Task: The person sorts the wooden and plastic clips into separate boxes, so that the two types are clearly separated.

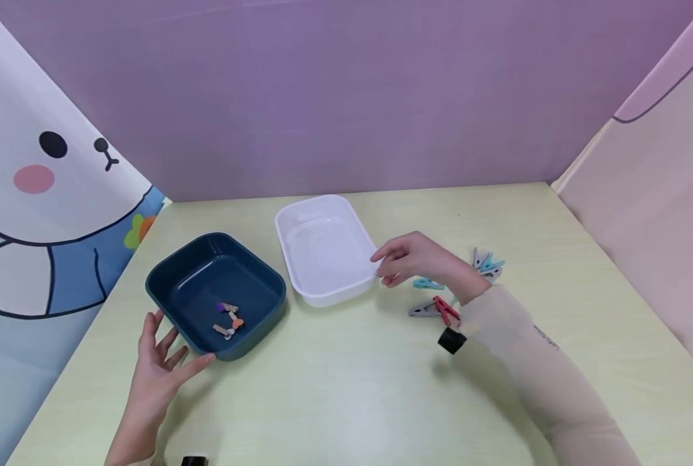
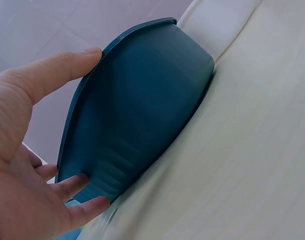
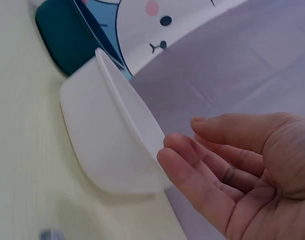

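Observation:
My left hand [image 1: 159, 367] is at the near left corner of a dark teal basin [image 1: 267, 323], fingers spread, with the thumb touching the rim in the left wrist view. Inside that basin lie several small wooden clips [image 1: 227, 332] with purple, orange and whitish decorations. At the right edge of a white basin [image 1: 329, 296] is my right hand [image 1: 413, 260], its fingers loosely bent. The right wrist view shows nothing between that thumb and fingers [image 3: 197, 185]. No object shows inside the white basin.
Under and beside my right forearm lie a red clothespin [image 1: 446, 311], a grey clothespin [image 1: 423, 310] and a light blue clothespin [image 1: 428, 283]. Farther right is a small pile of grey and blue clothespins [image 1: 488, 264]. A purple backdrop [image 1: 346, 97] rises behind the table [image 1: 346, 388].

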A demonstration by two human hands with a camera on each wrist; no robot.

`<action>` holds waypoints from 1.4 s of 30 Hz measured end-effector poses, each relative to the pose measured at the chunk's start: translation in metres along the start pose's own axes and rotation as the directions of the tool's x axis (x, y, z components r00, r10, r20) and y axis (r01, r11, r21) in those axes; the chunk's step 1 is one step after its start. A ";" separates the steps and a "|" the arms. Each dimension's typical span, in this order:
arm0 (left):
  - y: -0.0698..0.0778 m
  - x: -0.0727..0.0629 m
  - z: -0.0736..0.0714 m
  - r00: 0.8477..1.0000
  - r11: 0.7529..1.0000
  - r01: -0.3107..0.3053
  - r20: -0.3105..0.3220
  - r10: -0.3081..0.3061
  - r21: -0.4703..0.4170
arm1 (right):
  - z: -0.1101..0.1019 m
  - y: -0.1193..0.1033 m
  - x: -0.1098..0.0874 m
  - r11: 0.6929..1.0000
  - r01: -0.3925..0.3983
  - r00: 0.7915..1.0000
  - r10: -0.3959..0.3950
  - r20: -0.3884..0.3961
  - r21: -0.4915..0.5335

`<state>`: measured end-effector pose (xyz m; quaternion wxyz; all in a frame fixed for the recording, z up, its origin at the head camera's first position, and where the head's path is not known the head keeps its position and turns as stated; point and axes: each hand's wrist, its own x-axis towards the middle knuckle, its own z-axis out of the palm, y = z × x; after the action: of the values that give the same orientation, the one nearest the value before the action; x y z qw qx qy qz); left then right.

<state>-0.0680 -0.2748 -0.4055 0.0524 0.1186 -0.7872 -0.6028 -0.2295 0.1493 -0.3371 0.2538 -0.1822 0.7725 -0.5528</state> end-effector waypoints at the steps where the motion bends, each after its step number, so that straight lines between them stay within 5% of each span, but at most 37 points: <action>1: 0.000 0.000 0.000 1.000 1.000 -0.001 0.000 0.001 0.000 | -0.006 0.004 -0.004 1.000 -0.001 1.000 0.001 -0.014 -0.004; 18: -0.001 0.000 -0.002 1.000 0.999 0.006 0.014 -0.005 -0.049 | -0.081 0.054 -0.067 0.997 -0.071 0.983 0.063 -0.175 -0.040; 42: 0.001 0.000 -0.002 1.000 0.999 0.008 0.020 -0.007 -0.046 | -0.105 0.089 -0.063 0.919 -0.227 0.958 0.151 -0.243 -0.323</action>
<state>-0.0678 -0.2762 -0.4041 0.0451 0.1142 -0.7732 -0.6222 -0.2417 0.2935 -0.3824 0.1859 -0.0881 0.8947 -0.3966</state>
